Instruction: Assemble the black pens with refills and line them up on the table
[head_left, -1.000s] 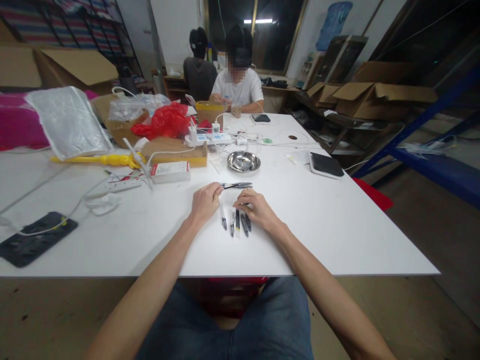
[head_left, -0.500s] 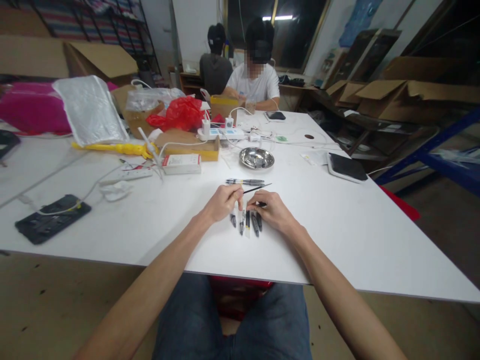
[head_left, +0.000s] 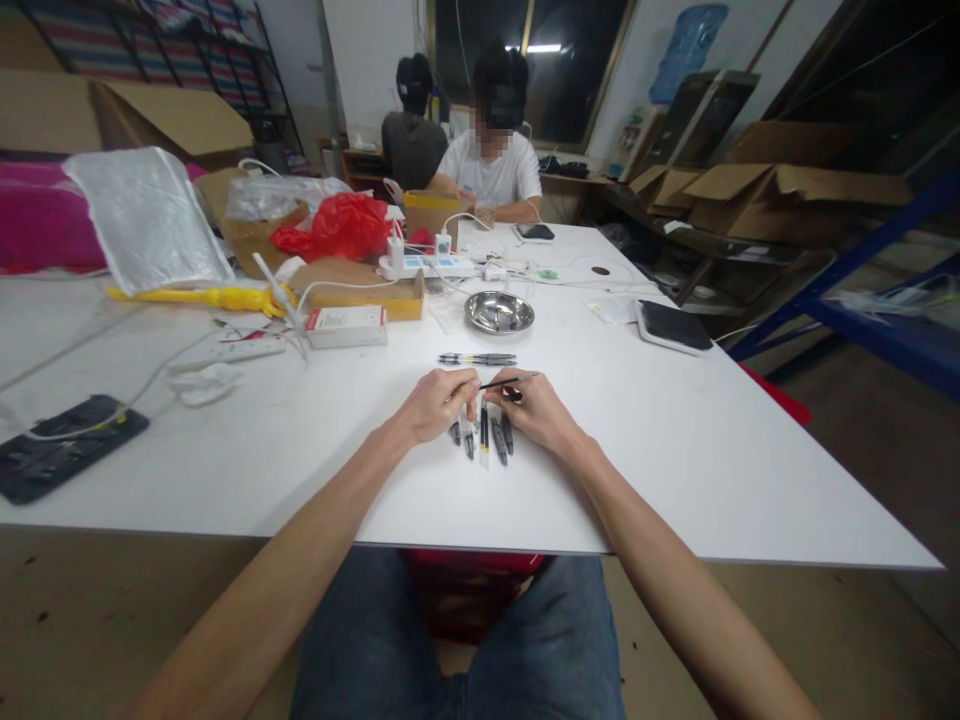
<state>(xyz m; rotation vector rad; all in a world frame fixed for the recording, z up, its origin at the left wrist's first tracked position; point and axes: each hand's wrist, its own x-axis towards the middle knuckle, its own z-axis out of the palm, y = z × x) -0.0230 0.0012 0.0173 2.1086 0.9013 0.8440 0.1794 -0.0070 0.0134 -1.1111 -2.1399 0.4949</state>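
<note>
My left hand (head_left: 441, 403) is closed in a pinch on a thin black pen refill (head_left: 498, 383), whose far end points right across my other hand. Close beside it, my right hand (head_left: 529, 408) has its fingers closed around a small dark pen part (head_left: 513, 396), mostly hidden by them. Below my hands lie dark pen barrels (head_left: 499, 442), upright black refills with pale ends (head_left: 484, 438) and clear-and-black pen pieces (head_left: 469, 440). Just beyond my hands, several pens (head_left: 478, 359) lie crosswise on the white table (head_left: 645, 450).
A steel dish (head_left: 499, 313) holding small dark bits stands beyond the pens. Left are a white box (head_left: 346, 326), a cardboard tray (head_left: 409, 300), cables and a black case (head_left: 71, 445). A black-topped device (head_left: 675, 327) lies right. A person in white sits across.
My hands have come closer together, and the refill now reaches across my right hand. The whole view has shifted slightly, with the table things appearing further left.
</note>
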